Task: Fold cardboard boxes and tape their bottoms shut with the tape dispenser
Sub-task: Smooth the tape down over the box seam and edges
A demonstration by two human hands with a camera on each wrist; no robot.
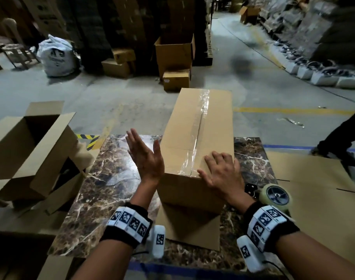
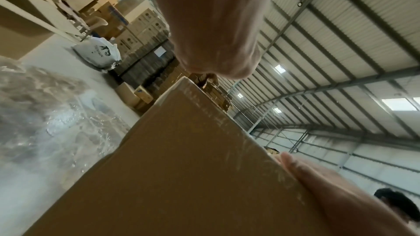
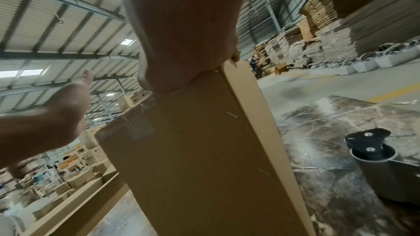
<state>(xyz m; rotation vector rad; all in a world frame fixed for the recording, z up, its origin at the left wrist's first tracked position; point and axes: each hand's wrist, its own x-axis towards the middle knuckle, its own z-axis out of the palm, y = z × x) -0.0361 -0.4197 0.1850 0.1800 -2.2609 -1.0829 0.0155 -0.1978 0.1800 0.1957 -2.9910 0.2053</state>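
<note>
Left hand point(image 1: 145, 156) raised flat; right hand point(image 1: 221, 172) spread, palm down.

A person point(image 1: 342, 138) at the head view's right edge is cut off, only dark legs showing. The tape dispenser point(image 1: 273, 196) at lower right sits partly behind the right wrist. A dark smear point(image 1: 241, 64) on the floor point(image 1: 112, 93) is too blurred to identify.

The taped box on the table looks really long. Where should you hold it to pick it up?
Probably by its two long side walls near the middle, one palm from each side. The taped box is long and too wide for one hand. The left hand is open beside its left wall; the right hand rests flat on its top.
</note>
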